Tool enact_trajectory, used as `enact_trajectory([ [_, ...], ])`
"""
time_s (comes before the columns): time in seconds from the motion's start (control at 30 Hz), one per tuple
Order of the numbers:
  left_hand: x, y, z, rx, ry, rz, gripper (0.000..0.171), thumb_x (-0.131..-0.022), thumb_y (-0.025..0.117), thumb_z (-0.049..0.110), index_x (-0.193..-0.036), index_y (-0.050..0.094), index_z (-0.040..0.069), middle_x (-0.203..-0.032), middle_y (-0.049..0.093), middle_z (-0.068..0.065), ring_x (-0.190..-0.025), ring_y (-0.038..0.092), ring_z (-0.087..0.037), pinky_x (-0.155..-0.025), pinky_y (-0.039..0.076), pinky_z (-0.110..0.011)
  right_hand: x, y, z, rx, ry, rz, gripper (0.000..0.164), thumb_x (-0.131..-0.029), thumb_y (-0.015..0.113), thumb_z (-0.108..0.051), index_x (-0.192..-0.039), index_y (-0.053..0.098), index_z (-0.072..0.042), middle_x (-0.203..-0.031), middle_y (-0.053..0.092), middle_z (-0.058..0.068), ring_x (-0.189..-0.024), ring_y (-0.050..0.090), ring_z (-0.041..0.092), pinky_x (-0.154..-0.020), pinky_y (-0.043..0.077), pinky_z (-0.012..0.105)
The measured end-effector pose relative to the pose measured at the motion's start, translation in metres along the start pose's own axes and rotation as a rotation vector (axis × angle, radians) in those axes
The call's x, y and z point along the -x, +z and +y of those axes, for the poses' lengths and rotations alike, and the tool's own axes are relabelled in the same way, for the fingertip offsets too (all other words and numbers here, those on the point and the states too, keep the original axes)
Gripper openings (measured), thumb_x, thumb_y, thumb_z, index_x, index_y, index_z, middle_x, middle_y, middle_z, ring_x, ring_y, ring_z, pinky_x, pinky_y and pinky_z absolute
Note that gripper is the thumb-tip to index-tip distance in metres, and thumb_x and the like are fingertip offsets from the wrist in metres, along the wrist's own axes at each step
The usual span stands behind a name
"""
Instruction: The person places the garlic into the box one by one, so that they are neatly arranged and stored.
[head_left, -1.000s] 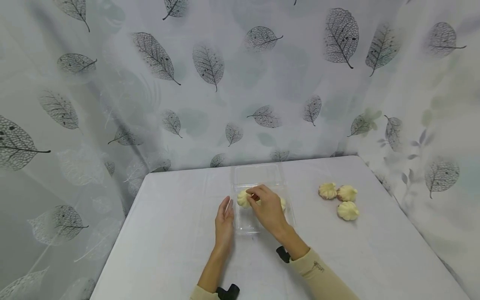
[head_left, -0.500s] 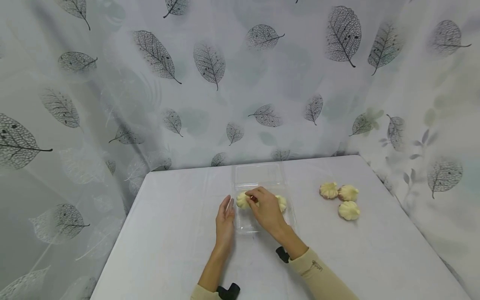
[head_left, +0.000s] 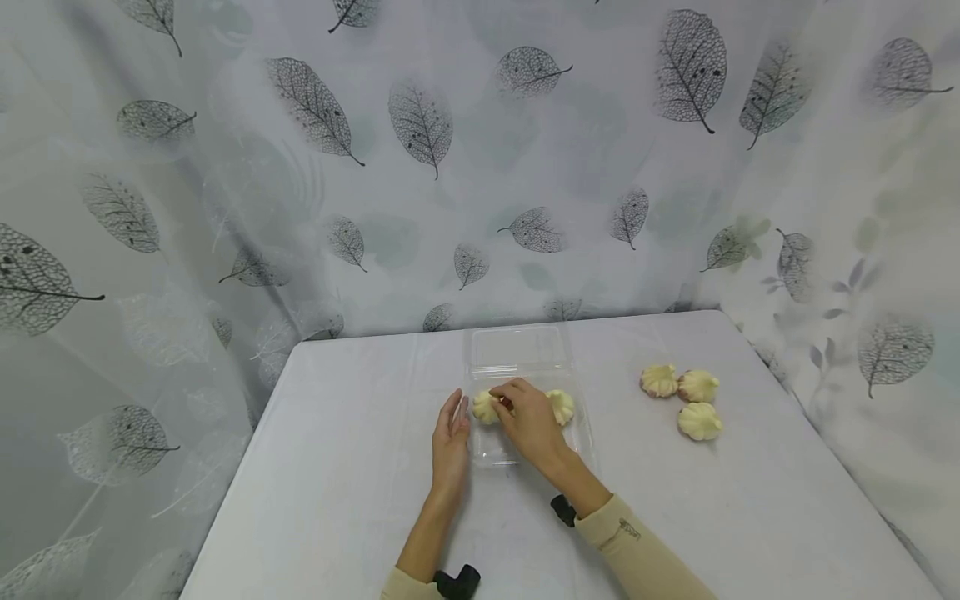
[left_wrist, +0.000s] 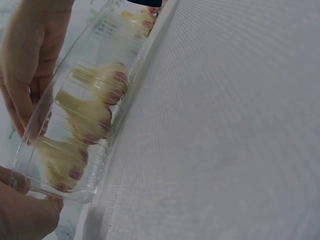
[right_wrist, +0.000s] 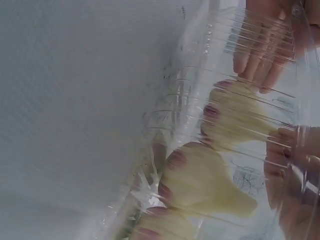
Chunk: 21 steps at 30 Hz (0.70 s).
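Observation:
A clear plastic clamshell box [head_left: 497, 451] lies on the table with a row of garlic bulbs in it. My right hand [head_left: 534, 427] reaches in from the right and pinches the stem of the leftmost garlic bulb [head_left: 483, 408]. Its fingertips meet that stem in the right wrist view, above the pale bulb [right_wrist: 232, 117] with purple patches. Beside it sit a middle bulb [left_wrist: 90, 119] and a right-hand bulb [head_left: 560, 407]; my right hand mostly hides the middle one from the head camera. My left hand [head_left: 450, 446], fingers extended, rests against the box's left side.
The box's lid [head_left: 519, 347] lies folded back towards the far table edge. Three more garlic bulbs [head_left: 699, 421] are grouped on the white tablecloth [head_left: 337, 467] at right. A leaf-printed curtain [head_left: 420, 208] hangs behind the table.
My right hand has shifted slightly downward, still at the leftmost garlic bulb, and more of the right-hand bulb shows now. My left hand keeps its place at the box's side.

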<state>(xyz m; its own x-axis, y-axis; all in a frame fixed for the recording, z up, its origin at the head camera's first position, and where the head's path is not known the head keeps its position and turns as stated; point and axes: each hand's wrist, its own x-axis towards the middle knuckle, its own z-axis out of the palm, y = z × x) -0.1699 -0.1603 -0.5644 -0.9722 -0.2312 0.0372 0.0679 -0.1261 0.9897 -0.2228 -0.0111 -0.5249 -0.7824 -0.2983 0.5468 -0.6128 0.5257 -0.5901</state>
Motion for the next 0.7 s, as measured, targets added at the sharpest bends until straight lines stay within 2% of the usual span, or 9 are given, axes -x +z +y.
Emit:
enact_trajectory([
  [0.3,-0.0002,0.0001,-0.0004,0.011,0.004,-0.007,0.052,-0.111,0.038,0.002,-0.162,0.031,0.007,-0.170,0.029,-0.012,-0.157,0.027,-0.029,-0.127,0.025,-0.038,0.0022,0.0031,0.0037,0.010,0.024,-0.033,0.021,-0.086,0.084,0.001,-0.106,0.078,-0.001,-0.099,0.072,0.008,-0.083,0.072,0.017,-0.071,0.063,0.028],
  [0.7,0.0006,0.0004,0.0016,-0.007,0.009,-0.003,0.052,-0.111,0.039,0.002,-0.162,0.032,0.008,-0.169,0.030,-0.011,-0.156,0.029,-0.028,-0.128,0.025,-0.042,0.0007,0.0015,0.0030,0.014,0.042,-0.046,0.024,-0.086,0.082,0.003,-0.109,0.077,-0.002,-0.102,0.072,0.009,-0.086,0.074,0.019,-0.075,0.064,0.030],
])
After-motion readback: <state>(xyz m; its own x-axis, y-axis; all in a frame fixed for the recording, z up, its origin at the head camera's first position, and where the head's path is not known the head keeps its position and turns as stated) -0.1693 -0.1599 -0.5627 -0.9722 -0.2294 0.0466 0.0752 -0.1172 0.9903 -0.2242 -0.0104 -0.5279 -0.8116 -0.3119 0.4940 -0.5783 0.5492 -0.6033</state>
